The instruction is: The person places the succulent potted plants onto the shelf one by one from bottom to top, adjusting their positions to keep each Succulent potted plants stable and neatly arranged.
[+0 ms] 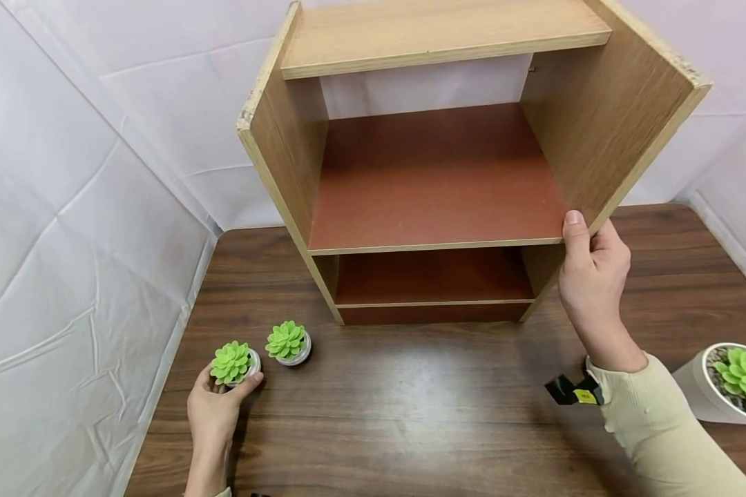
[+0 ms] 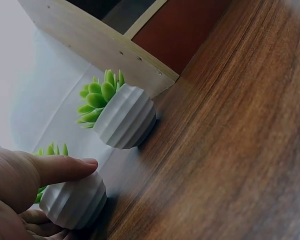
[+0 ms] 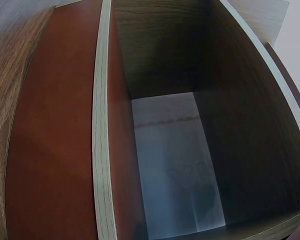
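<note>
At the table's left, my left hand point(image 1: 214, 414) holds a small ribbed white pot with a green succulent point(image 1: 230, 362), thumb on one side and fingers on the other. A matching potted succulent point(image 1: 286, 340) stands just beyond it, toward the shelf. The left wrist view shows the thumb across the held pot point(image 2: 75, 200), and the other pot point(image 2: 126, 117) beside the shelf's base. My right hand point(image 1: 595, 290) grips the front edge of the right side panel of the wooden shelf unit point(image 1: 435, 245), its thumb at the middle board. The right wrist view shows compartments point(image 3: 165, 165), not the hand.
A larger white pot with a green succulent point(image 1: 699, 386) stands at the table's right, beside the right sleeve. The shelf unit stands upright toward the back of the brown wooden table point(image 1: 398, 414). White sheeting point(image 1: 68, 228) hangs at the left and behind.
</note>
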Demonstrator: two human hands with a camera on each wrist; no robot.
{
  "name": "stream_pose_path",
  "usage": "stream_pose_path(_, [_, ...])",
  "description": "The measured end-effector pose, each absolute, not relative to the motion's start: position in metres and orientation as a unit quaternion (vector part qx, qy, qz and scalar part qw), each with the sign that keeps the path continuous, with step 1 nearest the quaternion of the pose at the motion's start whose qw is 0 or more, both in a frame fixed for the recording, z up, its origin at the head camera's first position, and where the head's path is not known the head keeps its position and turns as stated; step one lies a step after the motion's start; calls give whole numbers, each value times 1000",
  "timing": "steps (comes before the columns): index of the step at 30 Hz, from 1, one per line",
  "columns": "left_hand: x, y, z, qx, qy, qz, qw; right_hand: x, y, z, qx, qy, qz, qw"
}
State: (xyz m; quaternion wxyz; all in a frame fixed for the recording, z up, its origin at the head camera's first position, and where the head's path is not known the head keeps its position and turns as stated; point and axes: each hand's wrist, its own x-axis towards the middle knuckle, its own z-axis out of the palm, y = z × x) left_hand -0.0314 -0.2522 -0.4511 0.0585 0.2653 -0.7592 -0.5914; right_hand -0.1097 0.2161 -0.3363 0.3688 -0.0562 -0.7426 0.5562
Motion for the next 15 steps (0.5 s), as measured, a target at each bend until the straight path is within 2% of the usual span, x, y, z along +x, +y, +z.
stream_pose_path(15, [-30, -254, -453, 267, -759, -590, 73, -111, 215, -336, -64, -746, 547, 375])
